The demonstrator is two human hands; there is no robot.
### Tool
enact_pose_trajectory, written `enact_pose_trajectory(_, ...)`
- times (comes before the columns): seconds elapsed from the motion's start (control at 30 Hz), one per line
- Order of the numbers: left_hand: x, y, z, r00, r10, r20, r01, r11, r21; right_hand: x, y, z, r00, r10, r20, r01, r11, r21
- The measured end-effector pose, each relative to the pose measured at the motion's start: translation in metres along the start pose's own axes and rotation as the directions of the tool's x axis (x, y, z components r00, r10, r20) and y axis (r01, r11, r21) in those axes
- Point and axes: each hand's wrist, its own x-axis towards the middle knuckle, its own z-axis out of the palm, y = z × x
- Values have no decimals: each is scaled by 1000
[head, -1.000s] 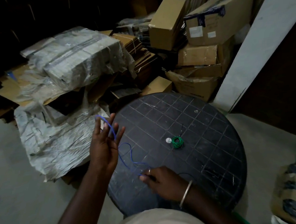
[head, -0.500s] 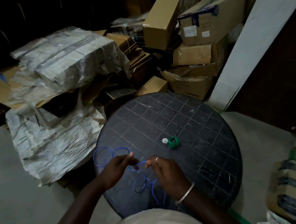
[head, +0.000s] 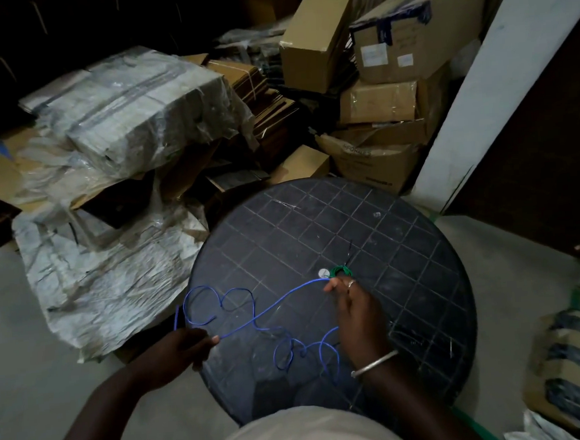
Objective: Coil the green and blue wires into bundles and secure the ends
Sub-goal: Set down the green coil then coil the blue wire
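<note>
Wire in blue (head: pixel 287 294), pinched by left hand (head: pixel 181 347) at lower left and right hand (head: pixel 356 311) at centre, seems light and springy, so grip near its loops.

Dim storeroom: stacked cardboard boxes (head: pixel 317 39), grey floor (head: pixel 12 342).

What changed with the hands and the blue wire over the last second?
The left hand, raised with the blue wire draped over it, came down and now pinches it. The right hand moved forward to the green coil, pulling a stretch of wire out between the hands. The green coil stayed put on the table.
</note>
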Motion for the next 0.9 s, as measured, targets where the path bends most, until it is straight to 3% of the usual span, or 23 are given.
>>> enact_pose_trajectory(0.13, -19, -5, -14, 998, -20, 61, 18, 1000, 21, 3, 2, 4, 995, 76, -59, -73, 996, 53)
enact_pose_trajectory(0.17, -25, 1, -17, 997, 15, 78, -8, 996, -93, 6, 4, 4, 990, 122, -76, -116, 990, 85)
enact_pose_trajectory(0.2, -32, 10, -21, 991, 85, 104, -47, 947, -317, 10, 7, 4, 984, 158, -85, -148, 982, 114)
enact_pose_trajectory(0.23, -39, 24, -25, 969, 203, 142, -77, 793, -605, 13, 8, 3, 981, 181, -74, -171, 977, 127)
enact_pose_trajectory(0.27, -48, 43, -28, 916, 369, 158, -59, 513, -856, 14, 9, 3, 980, 196, -32, -190, 973, 134)
enact_pose_trajectory(0.3, -54, 60, -31, 849, 511, 134, 33, 203, -979, 12, 8, 5, 978, 203, 43, -207, 969, 135)
enact_pose_trajectory(0.33, -54, 69, -33, 809, 584, 65, 105, -34, -994, 8, 5, 9, 972, 194, 136, -212, 969, 129)
enact_pose_trajectory(0.37, -50, 79, -34, 798, 602, -7, 114, -162, -980, 2, 2, 15, 959, 169, 226, -196, 975, 104)
enact_pose_trajectory(0.43, -31, 90, -31, 862, 483, -157, -41, -241, -970, -12, -2, 24, 911, 96, 402, -137, 988, 74)
enact_pose_trajectory(0.5, -10, 92, -25, 920, 210, -332, -293, -199, -935, -22, -7, 26, 807, 15, 591, -82, 993, 86)
enact_pose_trajectory(0.53, -2, 93, -21, 908, 93, -409, -397, -126, -909, -26, -12, 24, 748, -22, 664, -48, 995, 87)
enact_pose_trajectory(0.57, 3, 98, -14, 881, 47, -471, -473, 35, -880, -29, -17, 22, 701, -63, 710, -5, 996, 93)
enact_pose_trajectory(0.63, 6, 110, 6, 844, 142, -518, -515, 487, -705, -34, -28, 18, 657, -140, 741, 57, 989, 137)
enact_pose_trajectory(0.67, 6, 111, 20, 849, 224, -479, -494, 659, -567, -35, -34, 15, 656, -166, 737, 71, 985, 159)
enact_pose_trajectory(0.7, 5, 111, 32, 870, 273, -412, -457, 758, -464, -34, -40, 13, 664, -186, 725, 76, 980, 182)
enact_pose_trajectory(0.83, 9, 86, 54, 911, 366, -191, -401, 893, -203, -24, -49, 4, 777, -221, 589, 79, 963, 258)
enact_pose_trajectory(0.9, 8, 78, 57, 930, 340, -141, -363, 908, -209, -20, -48, -2, 844, -175, 507, 16, 953, 302)
